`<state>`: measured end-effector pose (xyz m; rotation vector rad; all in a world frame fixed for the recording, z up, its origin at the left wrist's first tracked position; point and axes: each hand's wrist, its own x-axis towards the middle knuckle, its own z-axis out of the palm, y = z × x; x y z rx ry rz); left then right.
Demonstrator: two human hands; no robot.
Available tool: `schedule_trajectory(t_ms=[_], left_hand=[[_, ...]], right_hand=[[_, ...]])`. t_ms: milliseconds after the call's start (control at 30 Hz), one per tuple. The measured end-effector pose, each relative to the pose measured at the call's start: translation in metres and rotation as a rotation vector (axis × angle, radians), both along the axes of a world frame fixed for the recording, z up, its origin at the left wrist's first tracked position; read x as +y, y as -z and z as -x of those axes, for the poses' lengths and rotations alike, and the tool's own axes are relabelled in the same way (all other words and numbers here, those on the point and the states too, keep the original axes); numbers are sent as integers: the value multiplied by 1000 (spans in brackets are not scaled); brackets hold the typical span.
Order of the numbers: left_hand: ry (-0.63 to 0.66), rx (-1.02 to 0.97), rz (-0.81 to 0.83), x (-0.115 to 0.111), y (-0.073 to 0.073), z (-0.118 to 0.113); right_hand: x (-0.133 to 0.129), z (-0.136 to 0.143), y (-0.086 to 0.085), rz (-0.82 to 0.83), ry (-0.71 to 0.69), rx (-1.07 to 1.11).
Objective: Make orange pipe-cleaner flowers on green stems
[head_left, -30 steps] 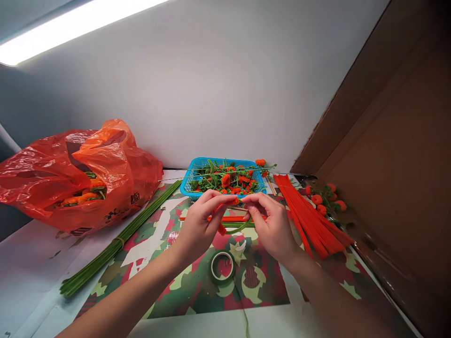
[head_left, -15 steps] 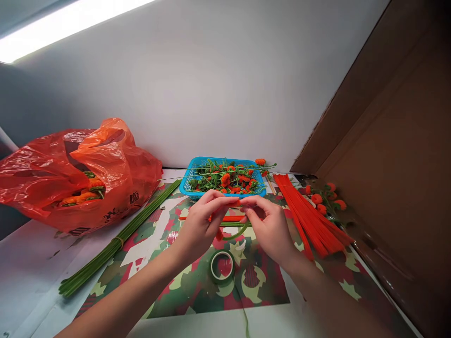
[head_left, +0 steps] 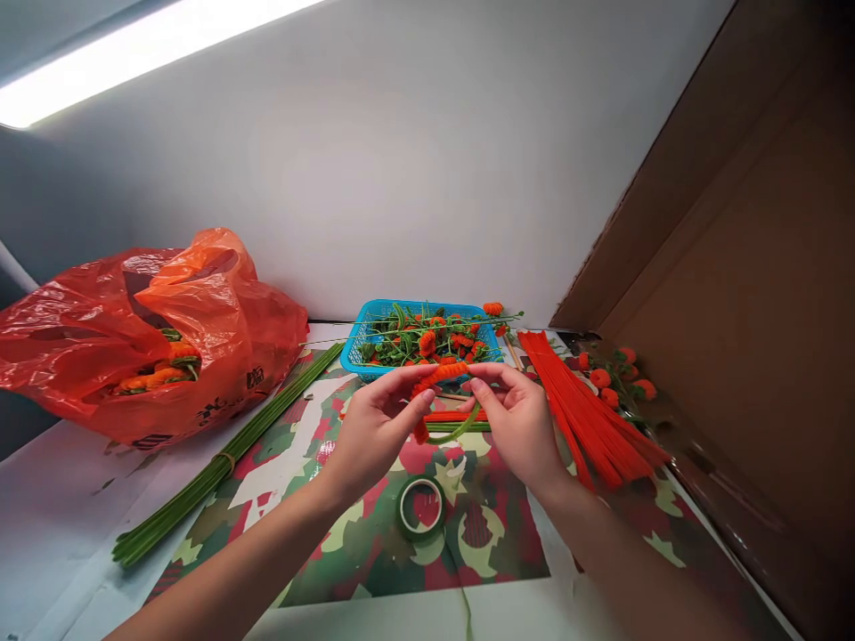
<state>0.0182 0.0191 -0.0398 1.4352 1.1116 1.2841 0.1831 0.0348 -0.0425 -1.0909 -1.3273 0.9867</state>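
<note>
A fuzzy orange pipe cleaner coil (head_left: 443,373) is stretched in an arch between my two hands, with a green pipe cleaner (head_left: 460,432) curving below it. My left hand (head_left: 374,427) pinches the coil's left part, and an orange end hangs under its thumb. At the other end, my right hand (head_left: 517,423) has thumb and fingertips closed where the orange and the green meet. Below them, a roll of dark green tape (head_left: 403,512) lies on the patterned sheet (head_left: 374,561). Short orange pipe cleaners (head_left: 460,416) and green ones lie partly hidden behind my hands.
A blue basket (head_left: 351,347) of orange flowers stands at the back. To the left are a red plastic bag (head_left: 267,312) and a tied bundle of green pipe cleaners (head_left: 231,454). Orange pipe cleaners (head_left: 588,409) fan out at right, before a brown cardboard panel (head_left: 741,294).
My hands have moved slightly apart and tilted, so the orange coil between them now shows plainly. My left thumb has come down onto its lower part.
</note>
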Motion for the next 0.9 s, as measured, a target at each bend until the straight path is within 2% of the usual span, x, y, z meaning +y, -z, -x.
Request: schedule_trajectory(t_ms=[167,400,667,800,900], left_hand=[[-14,64,-44,3,-2,5],[66,103,-47,5,0,8],[25,-68,82,11,3,7],[128,0,132,13,11,6],[150,63,107,13,15,7]], right_hand=[[2,-5,-1,-63,-24,-141],[2,-7,-4,-102,-45,-210],[6,-4,-1,17,-31,96],[6,-4,-2,30,-15,134],[7,-4,-5,70,-38,220]])
